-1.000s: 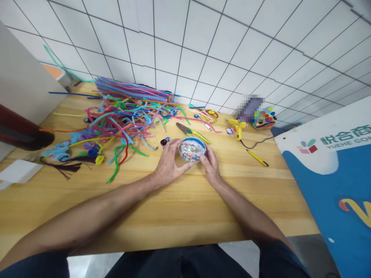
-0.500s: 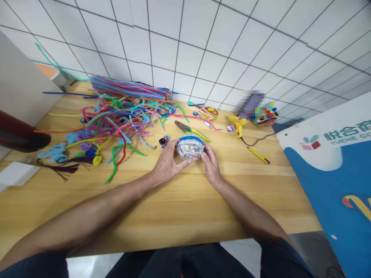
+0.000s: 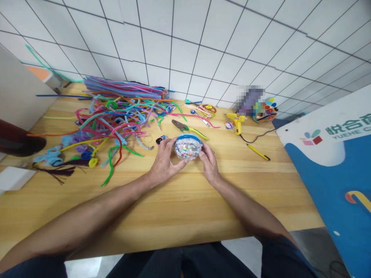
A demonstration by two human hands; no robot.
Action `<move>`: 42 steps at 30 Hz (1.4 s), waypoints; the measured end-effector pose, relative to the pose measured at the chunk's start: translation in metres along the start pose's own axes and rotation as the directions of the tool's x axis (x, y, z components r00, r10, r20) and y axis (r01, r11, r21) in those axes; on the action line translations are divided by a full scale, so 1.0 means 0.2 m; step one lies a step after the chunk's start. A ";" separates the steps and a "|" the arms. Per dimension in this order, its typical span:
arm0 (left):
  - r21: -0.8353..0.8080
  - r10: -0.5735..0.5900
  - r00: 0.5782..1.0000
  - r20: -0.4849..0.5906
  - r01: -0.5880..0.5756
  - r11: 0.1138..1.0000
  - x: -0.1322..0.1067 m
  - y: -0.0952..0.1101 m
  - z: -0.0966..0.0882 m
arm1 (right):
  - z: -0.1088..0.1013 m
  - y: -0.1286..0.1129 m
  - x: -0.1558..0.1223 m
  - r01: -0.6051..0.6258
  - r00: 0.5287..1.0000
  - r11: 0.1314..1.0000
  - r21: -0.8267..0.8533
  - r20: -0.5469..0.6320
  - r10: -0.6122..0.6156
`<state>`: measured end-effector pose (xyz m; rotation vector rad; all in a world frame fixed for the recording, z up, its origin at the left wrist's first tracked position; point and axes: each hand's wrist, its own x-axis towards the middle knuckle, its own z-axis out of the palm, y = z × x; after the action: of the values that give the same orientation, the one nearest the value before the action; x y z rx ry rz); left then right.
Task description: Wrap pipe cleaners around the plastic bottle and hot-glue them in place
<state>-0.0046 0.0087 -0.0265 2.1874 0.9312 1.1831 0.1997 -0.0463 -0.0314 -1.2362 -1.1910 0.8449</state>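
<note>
Both my hands hold a clear round ball [image 3: 188,147] filled with glittery bits and edged with a blue rim, resting on the wooden table [image 3: 179,204]. My left hand [image 3: 164,162] wraps its left side with fingers curled around it. My right hand [image 3: 209,162] grips the right side, fingers pressed to the ball. A small black and blue piece [image 3: 160,139] lies just beyond my left fingers.
A big heap of coloured pipe cleaners [image 3: 116,112] covers the table's far left. Pliers with green handles [image 3: 188,129] lie behind the ball. A yellow glue gun [image 3: 237,121], a yellow knife [image 3: 258,152] and a colourful round craft [image 3: 265,110] sit at the far right. A blue-white board [image 3: 333,173] stands right.
The hands and ball stay together in the same grip; the view has shifted slightly, so everything sits a little higher and to the left.
</note>
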 end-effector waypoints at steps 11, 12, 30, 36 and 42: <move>-0.198 -0.051 0.998 0.044 0.058 0.979 -0.01 -0.08 -0.01 | -0.03 0.02 0.00 0.035 0.997 0.989 -0.142 -0.069 -0.045; -0.207 -0.042 0.997 0.066 0.055 0.977 0.00 -0.08 -0.02 | -0.03 0.03 0.01 0.029 0.997 0.991 -0.134 -0.069 -0.038; -0.243 -0.144 0.987 0.065 0.155 0.957 0.02 -0.03 -0.05 | -0.02 0.00 -0.01 0.016 1.000 0.996 -0.083 0.021 -0.014; -0.245 -0.069 0.987 0.147 0.104 0.964 0.01 -0.03 -0.05 | -0.01 -0.02 -0.01 0.016 1.000 0.994 -0.104 0.014 -0.015; -0.175 -0.041 0.983 0.177 0.072 0.982 0.03 -0.04 -0.06 | -0.02 -0.07 -0.03 0.241 0.971 0.897 -0.370 0.087 -0.225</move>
<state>-0.0146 0.0188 -0.0225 2.0660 0.7766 0.9929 0.2001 -0.0549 -0.0185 -1.3516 -1.5534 0.4740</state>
